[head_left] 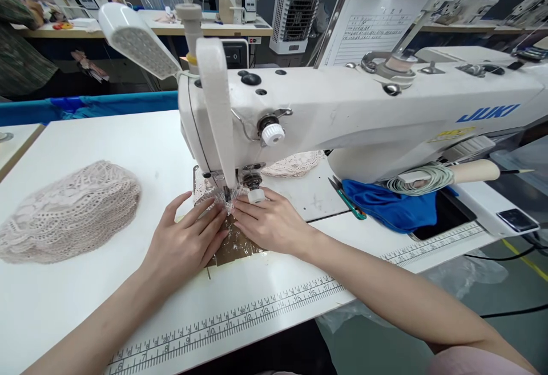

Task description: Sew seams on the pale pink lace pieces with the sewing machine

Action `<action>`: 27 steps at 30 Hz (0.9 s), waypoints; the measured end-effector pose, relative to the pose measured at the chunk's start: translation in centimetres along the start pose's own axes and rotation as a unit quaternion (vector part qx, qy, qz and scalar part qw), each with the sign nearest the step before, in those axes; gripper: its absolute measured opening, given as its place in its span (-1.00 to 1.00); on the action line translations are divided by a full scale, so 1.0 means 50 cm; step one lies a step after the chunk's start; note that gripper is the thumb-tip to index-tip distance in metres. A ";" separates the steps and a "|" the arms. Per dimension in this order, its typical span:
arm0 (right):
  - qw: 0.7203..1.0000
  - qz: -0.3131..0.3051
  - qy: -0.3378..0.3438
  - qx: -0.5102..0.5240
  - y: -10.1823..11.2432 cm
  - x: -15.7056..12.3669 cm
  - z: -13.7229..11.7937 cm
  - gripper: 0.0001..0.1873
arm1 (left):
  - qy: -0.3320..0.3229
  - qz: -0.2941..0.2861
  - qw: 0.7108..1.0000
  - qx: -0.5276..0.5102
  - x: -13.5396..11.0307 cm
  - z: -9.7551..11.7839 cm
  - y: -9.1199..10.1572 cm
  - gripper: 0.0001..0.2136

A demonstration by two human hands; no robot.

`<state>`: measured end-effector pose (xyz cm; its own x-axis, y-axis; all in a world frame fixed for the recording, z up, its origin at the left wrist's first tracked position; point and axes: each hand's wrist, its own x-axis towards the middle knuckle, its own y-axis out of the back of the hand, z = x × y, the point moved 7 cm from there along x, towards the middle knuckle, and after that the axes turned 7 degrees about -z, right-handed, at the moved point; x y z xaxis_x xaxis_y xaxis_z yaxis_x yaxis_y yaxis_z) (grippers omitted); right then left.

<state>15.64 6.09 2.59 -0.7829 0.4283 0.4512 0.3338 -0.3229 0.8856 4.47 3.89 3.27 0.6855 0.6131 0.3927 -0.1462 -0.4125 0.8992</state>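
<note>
lace [220, 195] | likely light, soft, snag-prone | best guided by edges | both hands [182, 242] flat, fingers extended, not closed

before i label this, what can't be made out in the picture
Lace at the needle: head view, partly hidden by the left hand and right hand.
Paper sheet: head view, writing too small and blurred.
Dark flat object: head view, partly covered by blue cloth.
Co-worker: head view, cut off by left edge.
</note>
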 end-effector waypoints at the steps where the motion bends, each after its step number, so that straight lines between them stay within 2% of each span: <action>1: 1.000 -0.003 -0.003 0.001 -0.001 0.000 0.001 -0.75 | 0.000 0.001 1.000 -0.001 0.000 0.001 0.001 -0.77; 14: 0.999 -0.031 -0.020 -0.003 -0.009 0.002 0.008 -0.75 | 0.004 -0.013 1.000 0.011 0.001 -0.005 -0.004 -0.78; 27: 0.997 -0.055 -0.039 -0.023 -0.022 0.005 0.017 -0.73 | 0.024 -0.028 0.999 0.015 0.010 -0.030 -0.024 -0.73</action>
<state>15.51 7.30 1.82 -0.7691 0.5273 0.3611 0.2225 -0.3087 0.9248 3.91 5.69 2.70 0.6568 0.6667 0.3523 -0.0866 -0.3974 0.9136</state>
